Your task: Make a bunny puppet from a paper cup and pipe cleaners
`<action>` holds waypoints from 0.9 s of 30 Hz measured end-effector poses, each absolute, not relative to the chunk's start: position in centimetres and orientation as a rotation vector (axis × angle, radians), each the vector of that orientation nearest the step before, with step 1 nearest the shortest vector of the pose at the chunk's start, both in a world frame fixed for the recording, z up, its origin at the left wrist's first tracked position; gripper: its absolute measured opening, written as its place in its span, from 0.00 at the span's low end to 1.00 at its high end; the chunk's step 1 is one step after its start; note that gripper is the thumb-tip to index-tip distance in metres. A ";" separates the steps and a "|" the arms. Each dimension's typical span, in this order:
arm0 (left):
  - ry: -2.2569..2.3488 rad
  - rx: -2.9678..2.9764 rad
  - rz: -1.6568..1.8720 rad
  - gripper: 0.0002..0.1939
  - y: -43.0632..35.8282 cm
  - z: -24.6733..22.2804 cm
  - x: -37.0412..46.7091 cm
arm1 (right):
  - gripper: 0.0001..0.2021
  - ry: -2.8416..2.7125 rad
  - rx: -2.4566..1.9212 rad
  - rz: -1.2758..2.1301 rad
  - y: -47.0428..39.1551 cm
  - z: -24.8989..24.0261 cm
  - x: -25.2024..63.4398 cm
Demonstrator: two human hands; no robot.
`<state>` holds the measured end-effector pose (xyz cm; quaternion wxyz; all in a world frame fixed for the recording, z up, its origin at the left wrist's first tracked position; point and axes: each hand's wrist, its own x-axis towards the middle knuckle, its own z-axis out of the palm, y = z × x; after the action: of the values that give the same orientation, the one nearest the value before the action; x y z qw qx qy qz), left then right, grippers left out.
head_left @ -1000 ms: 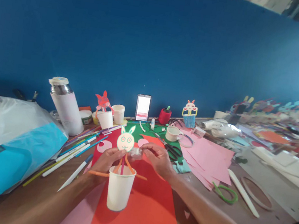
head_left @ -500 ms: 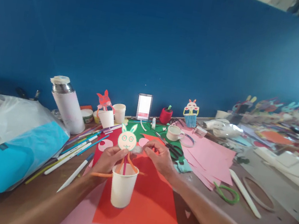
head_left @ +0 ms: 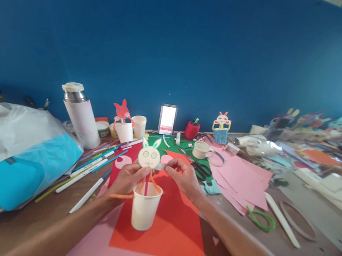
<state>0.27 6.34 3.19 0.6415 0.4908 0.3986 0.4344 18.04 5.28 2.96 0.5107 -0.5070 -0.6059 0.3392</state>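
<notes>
A white paper cup [head_left: 145, 210] stands upright on a red-orange sheet [head_left: 174, 232], with orange pipe cleaners and a purple stick rising from it. Above the cup is a round paper rabbit head [head_left: 148, 156] with green-edged ears and drawn eyes. My left hand [head_left: 126, 179] is closed, pinching the lower edge of that head between thumb and fingers. To the right, my right hand [head_left: 184, 177] has its thumb and fingertips pressed together. They are at the end of a small greyish, see-through strip [head_left: 160, 166] beside the head; what it is made of I cannot tell.
Markers [head_left: 83, 170] and a white flask [head_left: 81, 120] are at left, near a plastic bag [head_left: 27, 131]. Behind my right hand lie black scissors [head_left: 201, 170] and a white mug [head_left: 201, 150]. Pink sheets [head_left: 244, 178] spread rightward. Finished cup figures [head_left: 124, 131] stand by the wall.
The view has shifted slightly, so everything sits a little higher and further right. My right fingertips are slightly closer to the rabbit head; both hands keep their pinch.
</notes>
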 end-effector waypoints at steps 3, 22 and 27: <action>0.907 1.164 1.026 0.12 6.2 3.3 0.4 | 0.06 -1.450 -1.209 0.827 5.4 2.9 18.0; 0.924 1.497 1.243 0.06 6.2 3.6 1.4 | 0.06 -1.487 -1.146 0.837 4.1 3.8 17.1; 0.944 1.337 1.224 0.07 6.1 3.7 1.4 | 0.05 -1.360 -1.075 0.973 4.3 3.6 16.9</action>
<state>1.35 6.09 3.68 0.5220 0.5581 0.3939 0.5108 16.88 4.32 3.57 0.5454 -0.4531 -0.5734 0.4103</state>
